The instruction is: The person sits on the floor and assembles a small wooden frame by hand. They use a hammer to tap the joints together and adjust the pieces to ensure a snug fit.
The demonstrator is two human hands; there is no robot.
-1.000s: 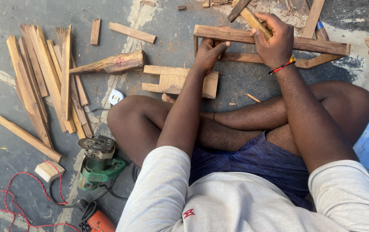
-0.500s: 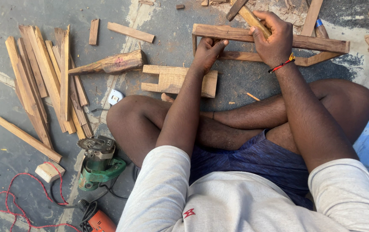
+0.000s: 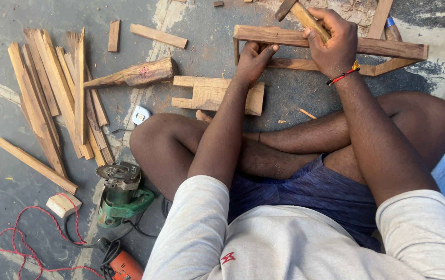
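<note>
I sit cross-legged on a grey concrete floor. A brown wooden frame (image 3: pixel 388 49) lies in front of me at the top of the view. My left hand (image 3: pixel 253 59) presses on the frame's near left end, fingers bent against its top rail. My right hand (image 3: pixel 334 44), with a red thread at the wrist, is closed around the wooden handle of a hammer (image 3: pixel 297 11) above the frame's top rail. The hammer's dark head points to the upper left.
A pale notched wooden block (image 3: pixel 209 93) lies by my left knee. A tapered log (image 3: pixel 134 75) and a pile of wooden slats (image 3: pixel 59 93) lie on the left. A green power saw (image 3: pixel 121 194), an orange tool (image 3: pixel 124 264), red cord (image 3: pixel 25 243) and a small block (image 3: pixel 63 205) are lower left.
My right hand with the hammer has shifted slightly over the frame's top rail. My left hand stays on the frame.
</note>
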